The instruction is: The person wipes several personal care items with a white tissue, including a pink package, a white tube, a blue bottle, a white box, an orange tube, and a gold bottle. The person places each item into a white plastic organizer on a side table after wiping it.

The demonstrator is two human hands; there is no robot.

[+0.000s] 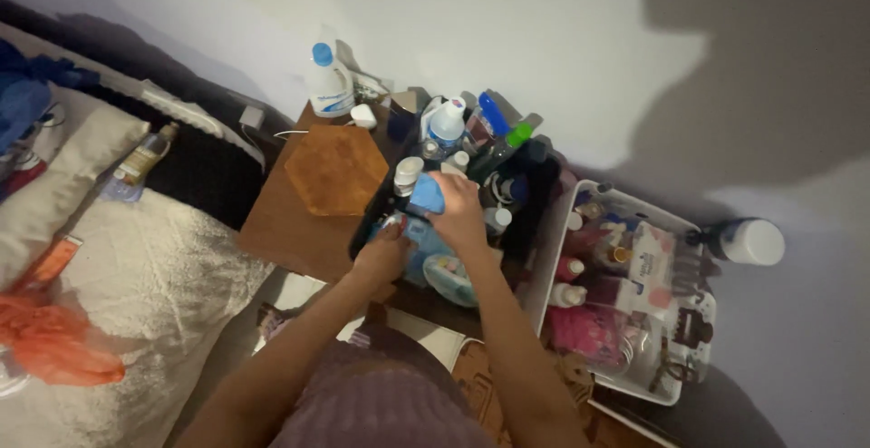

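My right hand is closed around a light blue item, held over a dark bin packed with bottles on a wooden bedside table. Just left of it, my left hand reaches down into the same bin and touches a blue packet; whether its fingers grip anything is hidden. A round pale blue container lies under my right forearm. Several upright bottles stand in the bin behind my hands, among them a clear bottle with a white cap and a dark bottle with a green cap.
A hexagonal wooden board lies on the table. A large white bottle with a blue cap stands by the wall. A white basket of toiletries sits to the right, a white-lidded jar beyond it. A bed with a bottle lies left.
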